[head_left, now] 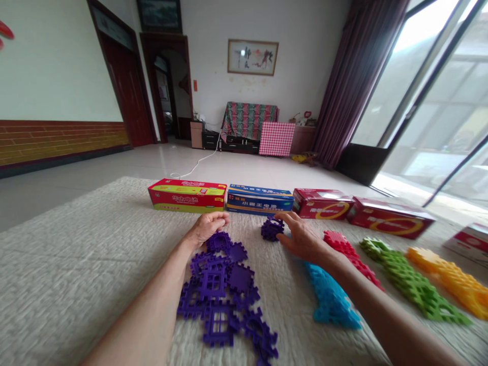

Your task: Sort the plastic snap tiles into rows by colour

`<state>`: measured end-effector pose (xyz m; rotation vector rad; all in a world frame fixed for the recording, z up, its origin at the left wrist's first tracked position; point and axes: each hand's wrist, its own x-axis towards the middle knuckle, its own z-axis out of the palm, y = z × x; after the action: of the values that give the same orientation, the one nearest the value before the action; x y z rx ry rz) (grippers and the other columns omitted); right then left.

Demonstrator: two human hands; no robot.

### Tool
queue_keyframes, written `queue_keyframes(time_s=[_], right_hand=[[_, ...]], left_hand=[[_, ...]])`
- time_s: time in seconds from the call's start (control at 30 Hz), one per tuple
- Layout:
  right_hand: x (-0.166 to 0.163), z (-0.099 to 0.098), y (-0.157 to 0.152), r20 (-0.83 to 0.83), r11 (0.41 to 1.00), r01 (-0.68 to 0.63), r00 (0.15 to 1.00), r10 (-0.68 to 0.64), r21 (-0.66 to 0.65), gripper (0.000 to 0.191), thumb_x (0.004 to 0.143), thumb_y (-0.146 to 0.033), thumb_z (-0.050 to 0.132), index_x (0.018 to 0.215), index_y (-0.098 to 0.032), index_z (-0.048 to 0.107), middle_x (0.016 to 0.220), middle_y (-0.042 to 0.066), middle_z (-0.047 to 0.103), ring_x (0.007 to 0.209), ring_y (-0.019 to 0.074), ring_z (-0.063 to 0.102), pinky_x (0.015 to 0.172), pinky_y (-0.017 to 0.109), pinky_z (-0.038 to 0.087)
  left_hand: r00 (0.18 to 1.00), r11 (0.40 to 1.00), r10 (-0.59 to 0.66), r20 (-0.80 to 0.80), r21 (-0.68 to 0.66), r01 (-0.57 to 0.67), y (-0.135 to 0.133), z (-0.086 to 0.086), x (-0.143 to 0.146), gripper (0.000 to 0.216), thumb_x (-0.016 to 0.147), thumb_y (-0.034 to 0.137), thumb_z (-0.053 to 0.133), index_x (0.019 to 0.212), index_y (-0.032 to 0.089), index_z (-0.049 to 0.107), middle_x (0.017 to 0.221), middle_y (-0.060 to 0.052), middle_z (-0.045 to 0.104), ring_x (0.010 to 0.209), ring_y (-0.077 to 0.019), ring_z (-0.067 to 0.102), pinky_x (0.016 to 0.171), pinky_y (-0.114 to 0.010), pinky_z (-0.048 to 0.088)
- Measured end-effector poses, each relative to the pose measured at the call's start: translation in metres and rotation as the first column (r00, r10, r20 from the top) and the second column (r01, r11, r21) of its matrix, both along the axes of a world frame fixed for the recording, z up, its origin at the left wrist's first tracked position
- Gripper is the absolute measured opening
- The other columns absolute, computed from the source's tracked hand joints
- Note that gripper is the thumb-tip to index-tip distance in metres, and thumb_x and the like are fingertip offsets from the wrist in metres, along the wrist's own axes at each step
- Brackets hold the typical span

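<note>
My right hand (301,235) has its thumb and fingers around the right side of a small stack of purple interlocking plastic tiles (271,230) on the mat. My left hand (208,229) is closed at the far end of a longer pile of purple tiles (241,277). Its fingertips are curled out of sight, so I cannot tell whether it holds anything. Some purple tiles have notched edges and window-like openings. Partly beneath my right forearm lie blue tiles (331,300), with red tiles (348,254) beyond it.
Green tiles (414,282) and yellow tiles (450,277) lie to the right. Along the far side of the textured mat (95,269) stand a red-and-yellow box (186,195), a blue box (260,199) and several dark red boxes (391,217). A white cable (198,165) crosses the floor beyond.
</note>
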<state>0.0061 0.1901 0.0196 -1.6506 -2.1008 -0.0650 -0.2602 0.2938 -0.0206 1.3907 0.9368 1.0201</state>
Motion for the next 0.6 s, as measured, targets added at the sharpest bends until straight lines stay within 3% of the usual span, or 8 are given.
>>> queue_keyframes(time_s=[0.13,0.23,0.4,0.5,0.6], right_hand=[[0.001,-0.001,0.001,-0.018,0.994,-0.039,0.999,0.041,0.100,0.043,0.078,-0.020,0.056,0.120,-0.018,0.051,0.126,0.012,0.051,0.114,0.0242,0.052,0.097,0.041,0.042],[-0.010,0.006,-0.006,-0.024,0.990,-0.103,0.994,0.106,0.100,0.033,0.080,-0.020,0.054,0.113,-0.020,0.056,0.114,0.010,0.058,0.104,0.0223,0.057,0.090,0.039,0.045],[-0.046,0.018,-0.032,-0.060,0.930,-0.353,0.935,0.349,-0.099,0.018,0.081,-0.018,0.055,0.097,-0.019,0.063,0.094,0.005,0.065,0.083,0.0159,0.061,0.078,0.031,0.048],[-0.064,0.018,-0.047,-0.102,0.856,-0.465,0.885,0.454,-0.227,0.023,0.079,-0.023,0.060,0.102,-0.021,0.063,0.100,0.005,0.063,0.088,0.0162,0.060,0.082,0.033,0.048],[-0.075,0.012,-0.056,-0.128,0.830,-0.475,0.880,0.458,-0.293,0.037,0.076,-0.029,0.065,0.111,-0.021,0.058,0.110,0.007,0.059,0.093,0.0185,0.059,0.085,0.035,0.048]], left_hand=[[1.000,1.000,0.001,-0.009,0.008,-0.001,0.001,-0.002,0.000,0.036,0.061,0.029,0.070,0.094,0.014,0.069,0.086,-0.006,0.072,0.085,-0.0179,0.065,0.068,-0.026,0.045],[1.000,1.000,-0.002,-0.017,0.024,0.002,0.003,-0.004,-0.001,0.036,0.062,0.028,0.069,0.095,0.014,0.069,0.086,-0.006,0.072,0.082,-0.0166,0.064,0.067,-0.025,0.044],[1.000,0.999,-0.016,-0.022,0.033,0.017,0.005,-0.006,-0.002,0.035,0.063,0.024,0.067,0.097,0.014,0.069,0.086,-0.006,0.072,0.072,-0.0128,0.061,0.064,-0.024,0.044],[1.000,0.999,-0.018,-0.013,0.026,0.018,0.006,-0.007,-0.002,0.033,0.065,0.023,0.066,0.097,0.014,0.069,0.086,-0.006,0.072,0.074,-0.0136,0.062,0.065,-0.024,0.044],[1.000,1.000,-0.012,-0.012,0.028,0.013,0.006,-0.006,-0.002,0.033,0.065,0.022,0.065,0.097,0.013,0.069,0.087,-0.007,0.072,0.080,-0.0159,0.064,0.066,-0.025,0.044]])
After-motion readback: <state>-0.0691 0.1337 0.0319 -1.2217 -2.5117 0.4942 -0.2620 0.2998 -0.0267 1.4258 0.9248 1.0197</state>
